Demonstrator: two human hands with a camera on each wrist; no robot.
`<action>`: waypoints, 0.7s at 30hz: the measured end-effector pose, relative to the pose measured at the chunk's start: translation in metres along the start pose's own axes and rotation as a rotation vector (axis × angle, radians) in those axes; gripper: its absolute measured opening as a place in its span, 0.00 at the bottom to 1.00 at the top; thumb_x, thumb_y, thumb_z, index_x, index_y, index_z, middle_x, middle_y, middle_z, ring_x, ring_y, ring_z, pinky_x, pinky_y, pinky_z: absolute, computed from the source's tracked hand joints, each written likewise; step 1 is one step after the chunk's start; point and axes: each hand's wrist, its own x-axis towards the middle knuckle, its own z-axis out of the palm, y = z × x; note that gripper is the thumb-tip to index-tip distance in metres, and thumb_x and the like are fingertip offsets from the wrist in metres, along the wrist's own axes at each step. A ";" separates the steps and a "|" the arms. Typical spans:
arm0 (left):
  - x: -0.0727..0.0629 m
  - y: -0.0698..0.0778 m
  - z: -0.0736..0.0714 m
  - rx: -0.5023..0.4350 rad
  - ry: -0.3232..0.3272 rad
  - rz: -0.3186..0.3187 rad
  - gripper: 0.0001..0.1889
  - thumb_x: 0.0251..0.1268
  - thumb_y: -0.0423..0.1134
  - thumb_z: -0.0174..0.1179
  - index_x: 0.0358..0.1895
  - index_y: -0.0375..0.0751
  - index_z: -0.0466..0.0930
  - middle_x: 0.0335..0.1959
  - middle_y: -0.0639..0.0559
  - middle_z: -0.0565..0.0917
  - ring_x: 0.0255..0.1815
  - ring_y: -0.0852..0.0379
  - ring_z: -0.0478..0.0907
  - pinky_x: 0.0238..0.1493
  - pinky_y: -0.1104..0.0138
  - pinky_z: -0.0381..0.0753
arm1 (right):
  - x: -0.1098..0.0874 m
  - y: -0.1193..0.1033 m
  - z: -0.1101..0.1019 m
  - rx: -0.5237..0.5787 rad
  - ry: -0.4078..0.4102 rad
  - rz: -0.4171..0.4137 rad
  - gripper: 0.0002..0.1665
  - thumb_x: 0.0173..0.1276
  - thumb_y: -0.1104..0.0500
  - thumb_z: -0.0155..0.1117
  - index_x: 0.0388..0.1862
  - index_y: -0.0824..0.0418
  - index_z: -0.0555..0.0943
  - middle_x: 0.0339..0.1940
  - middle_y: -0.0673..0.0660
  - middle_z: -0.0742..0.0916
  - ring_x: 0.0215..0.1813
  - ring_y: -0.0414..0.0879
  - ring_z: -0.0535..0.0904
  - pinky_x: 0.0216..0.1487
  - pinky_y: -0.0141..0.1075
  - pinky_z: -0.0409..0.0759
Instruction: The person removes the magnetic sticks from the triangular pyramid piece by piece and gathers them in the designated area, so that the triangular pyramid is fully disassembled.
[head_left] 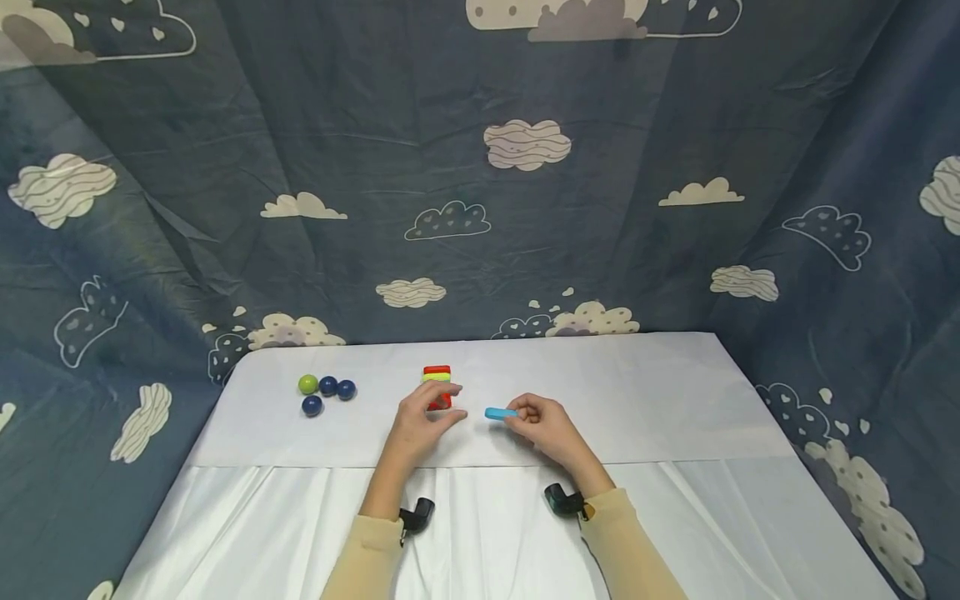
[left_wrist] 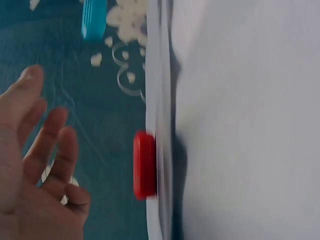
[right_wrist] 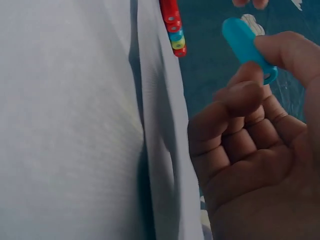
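My right hand (head_left: pixel 546 423) pinches a flat blue plastic strip (head_left: pixel 500 413) between thumb and fingertips. In the right wrist view the blue strip (right_wrist: pixel 242 44) shows rounded ends and a small hole near the thumb. Facing it, my left hand (head_left: pixel 420 422) has its thumb and fingers apart, with nothing between them. Behind those fingers lie red and yellow pieces (head_left: pixel 437 370), partly covered by the hand. From the right wrist, a row of red, blue and yellow pieces (right_wrist: pixel 174 30) is visible. The left wrist view shows a red piece (left_wrist: pixel 144 165) at the table's edge.
To the left on the white-covered table (head_left: pixel 637 392) sit a green ball (head_left: pixel 308 384) and several dark blue balls (head_left: pixel 327 386). A dark blue cloth with cloud prints (head_left: pixel 450 125) hangs behind and at the sides. Each wrist carries a small black camera (head_left: pixel 417 517).
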 end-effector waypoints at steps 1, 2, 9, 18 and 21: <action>0.000 0.001 0.003 -0.007 -0.025 0.020 0.21 0.62 0.38 0.78 0.58 0.44 0.87 0.53 0.51 0.89 0.51 0.48 0.86 0.59 0.54 0.86 | 0.000 -0.001 0.000 0.000 0.000 -0.003 0.10 0.69 0.58 0.74 0.45 0.62 0.85 0.29 0.49 0.81 0.28 0.38 0.72 0.28 0.27 0.72; 0.000 0.002 0.006 -0.014 -0.044 0.033 0.21 0.61 0.38 0.78 0.57 0.44 0.87 0.52 0.51 0.89 0.49 0.48 0.85 0.56 0.55 0.87 | 0.000 -0.002 0.001 -0.001 -0.001 -0.007 0.10 0.69 0.58 0.74 0.45 0.63 0.86 0.29 0.49 0.81 0.28 0.38 0.72 0.29 0.27 0.72; -0.003 0.005 0.016 -0.009 -0.136 0.046 0.20 0.65 0.40 0.76 0.58 0.42 0.87 0.50 0.50 0.90 0.43 0.56 0.82 0.45 0.65 0.82 | -0.001 -0.007 0.003 0.016 -0.034 -0.021 0.10 0.71 0.59 0.73 0.46 0.64 0.86 0.28 0.49 0.82 0.28 0.38 0.73 0.31 0.27 0.72; -0.005 0.008 0.018 0.009 -0.126 0.040 0.10 0.64 0.37 0.76 0.47 0.49 0.91 0.40 0.58 0.90 0.37 0.60 0.83 0.41 0.70 0.81 | -0.003 -0.013 0.010 0.048 -0.079 -0.037 0.12 0.71 0.58 0.73 0.46 0.66 0.86 0.28 0.50 0.81 0.27 0.38 0.72 0.29 0.27 0.71; -0.006 0.007 0.017 0.015 -0.103 0.051 0.09 0.64 0.37 0.76 0.46 0.49 0.91 0.39 0.58 0.90 0.36 0.61 0.82 0.40 0.70 0.81 | -0.003 -0.014 0.012 0.055 -0.072 -0.038 0.13 0.71 0.58 0.74 0.48 0.66 0.86 0.29 0.51 0.82 0.28 0.37 0.73 0.30 0.27 0.72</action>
